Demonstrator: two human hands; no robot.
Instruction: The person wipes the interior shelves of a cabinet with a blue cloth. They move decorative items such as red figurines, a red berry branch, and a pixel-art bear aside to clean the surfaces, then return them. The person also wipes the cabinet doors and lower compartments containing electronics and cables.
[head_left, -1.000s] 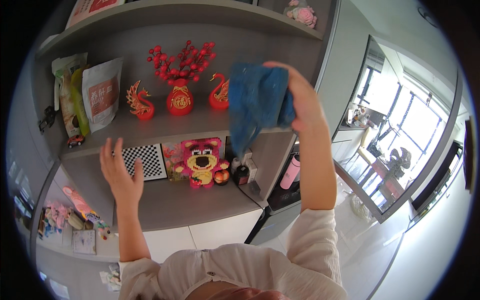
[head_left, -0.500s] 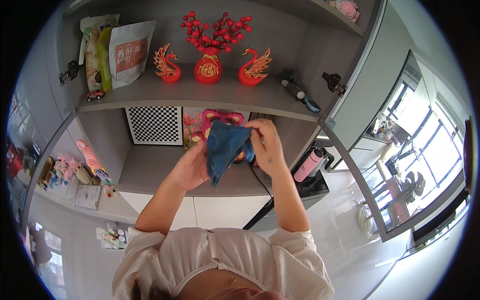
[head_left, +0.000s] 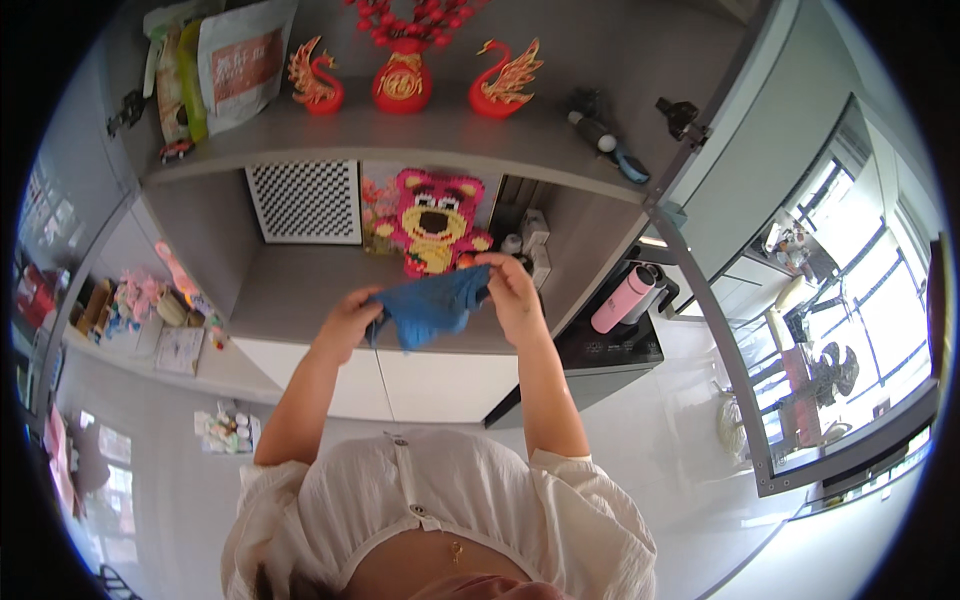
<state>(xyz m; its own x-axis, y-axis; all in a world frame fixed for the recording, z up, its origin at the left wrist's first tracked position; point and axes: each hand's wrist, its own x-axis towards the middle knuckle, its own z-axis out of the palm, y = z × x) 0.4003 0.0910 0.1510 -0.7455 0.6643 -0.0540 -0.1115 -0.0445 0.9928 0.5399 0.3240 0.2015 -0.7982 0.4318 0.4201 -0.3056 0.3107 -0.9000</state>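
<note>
A blue cloth point(head_left: 430, 308) is stretched between my two hands in front of the open cabinet. My left hand point(head_left: 350, 322) grips its left end, and my right hand point(head_left: 513, 294) pinches its upper right corner. The middle of the cloth sags down in folds. Behind it, on the lower shelf point(head_left: 290, 300), stands a pink and yellow bear figure point(head_left: 436, 215) made of small blocks. Beside the bear are a checkered board point(head_left: 305, 202) and several small white boxes point(head_left: 535, 232).
On the upper shelf point(head_left: 420, 143) are a red vase point(head_left: 402, 80), two red swans point(head_left: 505, 82) point(head_left: 317, 82), standing bags point(head_left: 240, 65) and a dark brush-like tool point(head_left: 605, 142). Glass doors point(head_left: 715, 350) stand open at the sides. A pink bottle point(head_left: 622, 300) is on the right.
The cloth has been drawn out sideways between my hands and sits lower. My left hand has moved left and down. The view has tilted down, showing the whole bear.
</note>
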